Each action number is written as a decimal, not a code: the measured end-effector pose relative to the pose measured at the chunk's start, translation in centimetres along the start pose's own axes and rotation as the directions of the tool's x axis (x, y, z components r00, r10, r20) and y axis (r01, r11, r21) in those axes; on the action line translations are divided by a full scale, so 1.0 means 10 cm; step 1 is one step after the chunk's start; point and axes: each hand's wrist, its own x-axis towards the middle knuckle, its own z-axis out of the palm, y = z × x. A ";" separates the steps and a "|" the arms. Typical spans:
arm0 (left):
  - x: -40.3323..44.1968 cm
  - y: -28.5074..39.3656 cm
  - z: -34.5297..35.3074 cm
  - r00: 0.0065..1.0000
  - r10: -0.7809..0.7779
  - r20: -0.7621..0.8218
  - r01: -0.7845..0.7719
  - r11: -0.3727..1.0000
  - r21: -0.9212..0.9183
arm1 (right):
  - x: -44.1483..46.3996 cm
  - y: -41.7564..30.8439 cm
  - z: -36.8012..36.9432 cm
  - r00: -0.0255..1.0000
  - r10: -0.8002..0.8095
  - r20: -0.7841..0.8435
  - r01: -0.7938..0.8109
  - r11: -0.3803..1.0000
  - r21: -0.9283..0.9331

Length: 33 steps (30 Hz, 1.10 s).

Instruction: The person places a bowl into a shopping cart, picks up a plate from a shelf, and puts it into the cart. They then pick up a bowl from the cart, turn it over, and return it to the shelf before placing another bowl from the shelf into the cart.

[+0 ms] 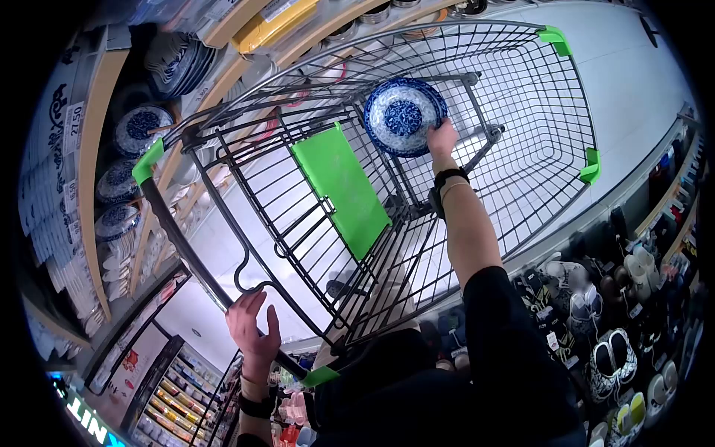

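A round plate (403,118) with a blue and white pattern is over the basket of a wire shopping cart (529,119). My right hand (442,138) grips the plate at its lower right rim. On the cart's dark handle bar (195,257) rests my left hand (253,328), its thumb and fingers apart and its palm side partly hidden. A green flap (342,190) lies in the cart between the handle and the plate. Whether the plate touches the wire floor, I cannot tell.
Shelves at the left hold stacked blue and white plates (141,128) and price tags. Shoes (614,357) fill a rack at the lower right. A shelf of small packaged goods (173,398) stands at the lower left. Pale floor (611,52) shows beyond the cart.
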 end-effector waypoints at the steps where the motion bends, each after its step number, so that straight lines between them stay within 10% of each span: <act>1: 0.00 0.00 0.00 1.000 0.000 0.006 0.000 1.000 0.008 | 0.00 -0.02 0.02 0.999 0.032 -0.010 -0.032 0.999 -0.015; 8: 0.04 0.03 -0.03 1.000 -0.007 0.028 0.006 0.999 0.034 | 0.13 0.00 0.13 0.980 0.195 -0.038 -0.195 0.981 0.007; 33: 0.07 0.04 -0.08 0.999 0.032 0.013 -0.032 0.999 -0.030 | -0.01 0.09 0.17 0.990 0.012 0.142 0.007 0.991 -0.135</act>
